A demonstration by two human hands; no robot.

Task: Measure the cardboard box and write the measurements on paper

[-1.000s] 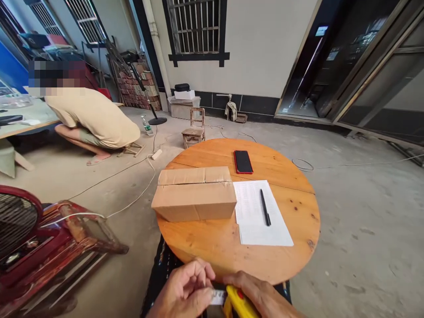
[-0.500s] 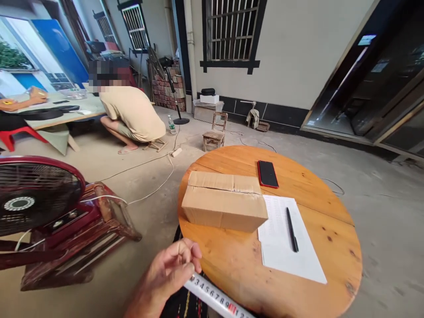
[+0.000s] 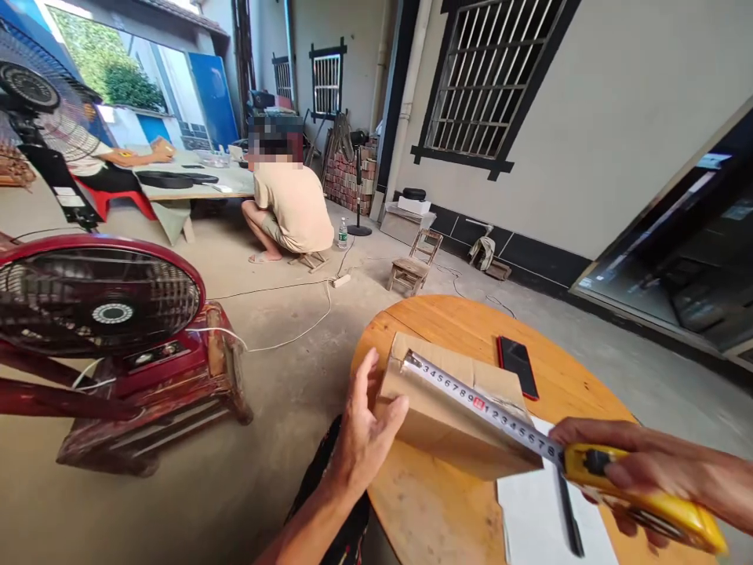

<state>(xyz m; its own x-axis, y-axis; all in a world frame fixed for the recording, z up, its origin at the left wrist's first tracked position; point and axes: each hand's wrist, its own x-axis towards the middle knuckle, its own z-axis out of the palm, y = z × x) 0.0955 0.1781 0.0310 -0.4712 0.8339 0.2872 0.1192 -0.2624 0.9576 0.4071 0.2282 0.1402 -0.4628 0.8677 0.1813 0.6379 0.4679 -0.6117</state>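
Note:
My right hand [image 3: 664, 463] is wrapped round a yellow tape measure [image 3: 647, 494] at the lower right. Its silver blade [image 3: 452, 388] stretches up and left above the cardboard box [image 3: 447, 428], the hooked tip near the box's left end. Whether the blade touches the cardboard I cannot tell. My left hand [image 3: 365, 428] is beside the box's left end with thumb and fingers apart, not gripping the blade. To the right, partly under the tape and box, are white paper sheets [image 3: 529, 518] with a black pen [image 3: 568, 514] on them.
The round wooden table [image 3: 423, 502] bears a red-edged phone [image 3: 518, 367] behind the box. On my left a red fan [image 3: 111, 306] rests on a wooden stool [image 3: 158, 400]. Further off, a person [image 3: 294, 200] crouches by another table, and a small wooden chair [image 3: 412, 263] stands near the wall.
The view has turned left. My left hand has let go of the tape's end and opened by the box. The blade now extends over the box, and my right hand has come into view.

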